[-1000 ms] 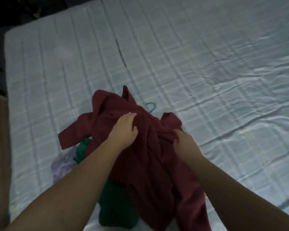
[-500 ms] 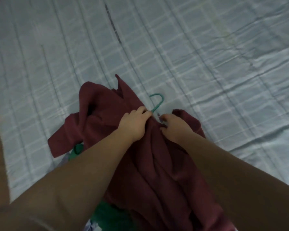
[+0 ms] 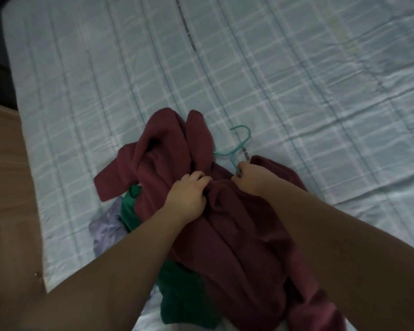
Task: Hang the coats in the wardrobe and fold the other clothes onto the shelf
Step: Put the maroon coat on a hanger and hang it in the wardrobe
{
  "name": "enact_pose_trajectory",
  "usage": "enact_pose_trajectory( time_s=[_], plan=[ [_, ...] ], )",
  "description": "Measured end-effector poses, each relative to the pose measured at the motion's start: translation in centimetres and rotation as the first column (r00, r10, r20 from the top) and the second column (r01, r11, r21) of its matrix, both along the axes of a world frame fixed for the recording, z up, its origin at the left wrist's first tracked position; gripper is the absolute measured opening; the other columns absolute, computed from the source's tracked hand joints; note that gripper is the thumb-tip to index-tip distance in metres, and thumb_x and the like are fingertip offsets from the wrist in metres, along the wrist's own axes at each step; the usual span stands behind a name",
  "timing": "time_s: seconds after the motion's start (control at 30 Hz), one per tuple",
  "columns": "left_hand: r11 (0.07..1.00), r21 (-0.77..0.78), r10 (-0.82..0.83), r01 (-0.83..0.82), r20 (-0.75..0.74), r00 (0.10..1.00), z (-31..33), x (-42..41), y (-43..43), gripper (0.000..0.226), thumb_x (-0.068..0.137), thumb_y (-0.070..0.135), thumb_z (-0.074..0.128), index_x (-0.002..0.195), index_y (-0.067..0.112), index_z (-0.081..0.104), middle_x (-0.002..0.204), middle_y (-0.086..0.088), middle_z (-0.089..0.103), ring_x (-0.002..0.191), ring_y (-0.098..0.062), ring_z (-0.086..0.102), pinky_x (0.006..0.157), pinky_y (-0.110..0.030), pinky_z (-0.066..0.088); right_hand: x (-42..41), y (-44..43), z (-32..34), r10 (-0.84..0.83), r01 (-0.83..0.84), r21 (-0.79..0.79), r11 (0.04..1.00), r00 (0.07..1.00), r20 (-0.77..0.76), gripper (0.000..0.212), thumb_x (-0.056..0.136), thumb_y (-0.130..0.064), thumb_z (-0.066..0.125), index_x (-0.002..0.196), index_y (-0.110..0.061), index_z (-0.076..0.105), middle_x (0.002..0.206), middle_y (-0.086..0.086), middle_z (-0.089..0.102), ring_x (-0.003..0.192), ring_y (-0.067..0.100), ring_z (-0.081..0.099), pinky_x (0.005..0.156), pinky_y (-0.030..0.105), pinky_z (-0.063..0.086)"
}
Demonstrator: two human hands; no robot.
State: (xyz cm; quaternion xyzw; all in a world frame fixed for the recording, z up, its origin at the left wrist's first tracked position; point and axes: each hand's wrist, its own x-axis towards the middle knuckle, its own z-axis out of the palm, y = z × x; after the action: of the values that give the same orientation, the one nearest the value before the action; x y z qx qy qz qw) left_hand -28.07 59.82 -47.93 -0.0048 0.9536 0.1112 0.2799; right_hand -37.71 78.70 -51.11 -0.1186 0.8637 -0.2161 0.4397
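Your left hand [image 3: 189,199] had its fingers curled into the maroon fleece coat [image 3: 237,235] on the pale checked bed [image 3: 296,91], while your right hand [image 3: 251,177] pinched the thin teal hanger [image 3: 242,139]. The coat ran from near right to far left, and the hook pointed far. The bunched fabric could probably snag the hanger's arm.

Coat [image 3: 237,223] is heaped mid-frame on bed [image 3: 296,80]; hanger [image 3: 240,144] is laid at its upper right, other garments [image 3: 129,209] underneath, lower left.

Reaching forward with both bare forearms, converging. Gripping coat [image 3: 158,149] in left hand [image 3: 189,195], fingers curled, knuckles up. Pinching hanger [image 3: 232,154] with right hand [image 3: 253,179], just right of the left.
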Motion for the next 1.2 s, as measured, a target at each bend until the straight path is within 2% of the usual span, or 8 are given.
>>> enact_pose_trajectory(
  time_s=[0.17,0.27,0.4,0.47,0.73,0.87,1.07,1.2],
  plan=[
    [0.905,0.361,0.234,-0.226,0.023,0.972,4.1,1.6,0.4,0.063,0.074,0.007,0.043,0.134,0.022,0.056,0.141,0.004,0.048,0.130,-0.019,0.048,0.112,-0.031,0.035,3.5,2.3,4.7,-0.009,-0.003,-0.151,0.989,0.997,-0.080,0.024,0.094,-0.045,0.051,0.094,-0.021,0.047,0.093,0.010,0.065,0.094,0.033,0.063,0.081,0.036,0.047],
    [0.854,0.458,0.340,-0.248,-0.129,0.932,7.7,2.1,1.1,0.067,0.076,-0.007,0.048,0.136,0.022,0.050,0.137,0.002,0.045,0.128,-0.015,0.047,0.112,-0.021,0.032,6.0,4.2,8.4,-0.034,-0.012,-0.238,0.971,0.982,-0.187,0.016,0.095,-0.038,0.053,0.093,-0.022,0.051,0.084,0.001,0.061,0.087,0.028,0.062,0.074,0.033,0.044],
    [0.877,0.438,0.366,-0.197,-0.343,0.865,13.3,2.3,2.2,0.066,0.082,-0.001,0.054,0.143,0.024,0.044,0.140,0.000,0.041,0.132,-0.012,0.040,0.112,-0.012,0.022,8.2,6.9,13.8,-0.197,0.094,-0.379,0.920,0.950,-0.242,0.015,0.099,-0.030,0.049,0.088,-0.021,0.054,0.084,-0.002,0.063,0.081,0.016,0.056,0.073,0.031,0.040],
    [0.897,0.417,0.307,-0.148,-0.346,0.887,16.1,2.5,3.0,0.068,0.085,0.004,0.057,0.147,0.027,0.040,0.147,0.001,0.037,0.138,-0.012,0.036,0.118,-0.022,0.024,9.0,8.1,16.8,-0.213,0.074,-0.419,0.905,0.931,-0.296,0.017,0.099,-0.027,0.050,0.082,-0.027,0.051,0.076,-0.012,0.057,0.075,0.006,0.050,0.068,0.025,0.033],
    [0.973,0.229,0.091,0.023,-0.473,0.876,27.4,5.6,5.7,0.065,0.080,0.031,0.056,0.143,0.032,0.042,0.157,-0.007,0.029,0.144,-0.026,0.028,0.119,-0.045,0.027,12.6,13.5,29.6,-0.141,-0.080,-0.436,0.897,0.881,-0.452,0.021,0.095,-0.023,0.055,0.075,-0.018,0.060,0.068,-0.002,0.059,0.071,0.006,0.055,0.065,0.021,0.039],
    [0.972,0.108,-0.138,0.210,-0.461,0.876,32.8,10.0,6.3,0.061,0.084,0.052,0.051,0.138,0.024,0.052,0.136,-0.002,0.055,0.129,-0.025,0.048,0.110,-0.045,0.038,17.9,15.0,34.1,-0.119,-0.136,-0.452,0.882,0.862,-0.492,0.024,0.093,-0.022,0.057,0.070,-0.015,0.056,0.064,0.003,0.054,0.063,0.012,0.052,0.063,0.029,0.040],
    [0.978,0.050,-0.156,0.205,-0.479,0.864,39.5,22.7,5.3,0.023,0.093,0.039,0.060,0.114,0.032,0.055,0.108,0.010,0.059,0.100,-0.017,0.058,0.085,-0.037,0.047,28.8,13.5,41.4,-0.043,-0.250,-0.475,0.844,0.851,-0.524,0.029,0.087,-0.039,0.053,0.071,-0.015,0.057,0.067,0.004,0.054,0.060,0.005,0.050,0.060,0.026,0.038],
    [0.983,0.127,-0.031,0.134,-0.606,0.795,44.1,33.7,4.0,0.005,0.097,0.032,0.054,0.102,0.032,0.054,0.093,0.016,0.057,0.085,-0.011,0.057,0.075,-0.036,0.048,36.1,11.6,47.3,-0.013,-0.283,-0.403,0.870,0.805,-0.593,0.035,0.093,-0.046,0.050,0.075,-0.020,0.064,0.071,0.000,0.061,0.070,0.014,0.059,0.070,0.036,0.046]
  ],
)
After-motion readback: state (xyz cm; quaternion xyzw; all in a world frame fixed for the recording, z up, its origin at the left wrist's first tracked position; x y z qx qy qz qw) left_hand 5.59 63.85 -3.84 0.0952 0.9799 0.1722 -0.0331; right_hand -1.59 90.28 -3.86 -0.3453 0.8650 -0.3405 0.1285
